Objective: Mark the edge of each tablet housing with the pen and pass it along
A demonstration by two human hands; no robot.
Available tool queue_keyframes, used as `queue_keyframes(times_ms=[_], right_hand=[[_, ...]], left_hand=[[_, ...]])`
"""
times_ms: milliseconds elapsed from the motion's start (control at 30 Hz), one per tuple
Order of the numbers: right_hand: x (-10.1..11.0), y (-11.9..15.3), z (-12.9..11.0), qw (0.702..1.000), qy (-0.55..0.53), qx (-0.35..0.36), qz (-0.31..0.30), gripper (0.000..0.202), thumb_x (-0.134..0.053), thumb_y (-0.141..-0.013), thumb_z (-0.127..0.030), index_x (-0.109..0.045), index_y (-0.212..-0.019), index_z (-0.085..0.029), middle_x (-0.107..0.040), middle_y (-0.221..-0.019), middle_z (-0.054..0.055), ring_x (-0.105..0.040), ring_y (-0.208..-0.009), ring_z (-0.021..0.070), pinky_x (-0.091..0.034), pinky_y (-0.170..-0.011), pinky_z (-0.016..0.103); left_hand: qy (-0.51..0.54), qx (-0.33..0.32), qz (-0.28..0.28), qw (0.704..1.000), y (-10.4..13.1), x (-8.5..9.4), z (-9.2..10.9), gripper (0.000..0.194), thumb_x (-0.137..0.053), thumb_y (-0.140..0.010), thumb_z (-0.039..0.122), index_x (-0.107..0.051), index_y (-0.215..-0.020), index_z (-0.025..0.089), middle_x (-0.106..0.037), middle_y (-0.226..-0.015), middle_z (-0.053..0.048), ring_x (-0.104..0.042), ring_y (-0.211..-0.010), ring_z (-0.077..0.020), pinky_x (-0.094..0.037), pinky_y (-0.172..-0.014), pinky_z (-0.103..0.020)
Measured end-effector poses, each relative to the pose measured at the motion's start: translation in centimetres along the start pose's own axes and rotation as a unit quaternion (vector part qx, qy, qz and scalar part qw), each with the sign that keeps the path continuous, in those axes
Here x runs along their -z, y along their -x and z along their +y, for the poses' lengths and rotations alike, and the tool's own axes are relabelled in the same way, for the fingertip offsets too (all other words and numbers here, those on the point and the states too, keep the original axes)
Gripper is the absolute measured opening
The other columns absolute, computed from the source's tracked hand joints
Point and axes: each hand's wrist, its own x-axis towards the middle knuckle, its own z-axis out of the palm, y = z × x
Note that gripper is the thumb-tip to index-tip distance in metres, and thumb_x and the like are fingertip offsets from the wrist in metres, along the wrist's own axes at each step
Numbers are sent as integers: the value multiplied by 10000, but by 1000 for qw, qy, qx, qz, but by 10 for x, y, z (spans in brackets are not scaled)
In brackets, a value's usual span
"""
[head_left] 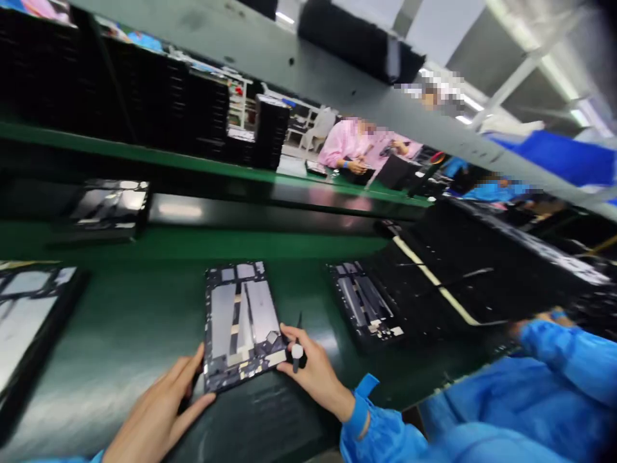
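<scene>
An opened tablet point(243, 321), its inner battery cells and small boards exposed, lies on the green work surface in front of me. My left hand point(161, 402) grips its left edge and lower left corner, thumb at the front and fingers along the side. At the lower right corner, my right hand point(315, 370) pinches the opposite edge. A dark pointed tool point(295, 363) with a white round part is also held in that right hand, its thin tip pointing away from me. Its exact kind is unclear.
Right of mine lies another opened tablet point(364, 302), beside a black mat point(448, 270). More stand at left: a tablet point(29, 308) and a device point(110, 202) on the dark belt point(231, 215). A co-worker's blue sleeve point(563, 347) is close at right; a person in pink point(351, 148) sits across.
</scene>
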Motion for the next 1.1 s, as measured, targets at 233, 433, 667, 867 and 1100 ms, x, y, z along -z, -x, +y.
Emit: queue_keyframes(times_ms=[233,433,667,867,1100], right_hand=[[-9,14,14,999,-22,18,34,596,-761,-792,-197,-629,-1373,-226,-728,-1361,125,-757,-993,247,-605,-945,404],[-8,21,-10,995,0,89,51,472,-714,-903,-210,-606,-1362,-245,-752,-1320,120,-757,-1117,266,-615,-975,396],[-49,2,-52,975,56,206,-68,304,-627,-950,-82,-722,-1198,-230,-797,-1040,91,-764,-978,258,-629,-844,362],[-64,-13,-59,979,46,162,-114,328,-701,-883,-25,-722,-1149,-216,-790,-972,58,-755,-944,239,-584,-844,335],[-69,-12,-58,989,-8,99,-105,296,-730,-847,-23,-698,-1070,-216,-788,-875,2,-748,-883,229,-519,-854,332]], left_hand=[[26,91,-55,994,4,23,14,575,-510,-1055,501,-408,-1572,271,-699,-1055,-53,-721,-863,-245,-596,-754,-286],[99,87,-38,991,-12,37,20,401,-515,-1073,519,-609,-1386,288,-686,-1250,-43,-700,-1083,-218,-555,-939,-270],[157,42,-46,986,-33,32,31,331,-454,-1103,379,-714,-951,243,-706,-861,16,-682,-734,-138,-495,-665,-212],[252,66,-23,965,-32,28,37,253,-509,-1063,280,-722,-938,226,-717,-870,-2,-662,-733,-133,-488,-663,-205],[249,83,0,965,-29,28,39,210,-596,-1043,375,-725,-1152,249,-708,-942,-30,-626,-748,-156,-478,-621,-218]])
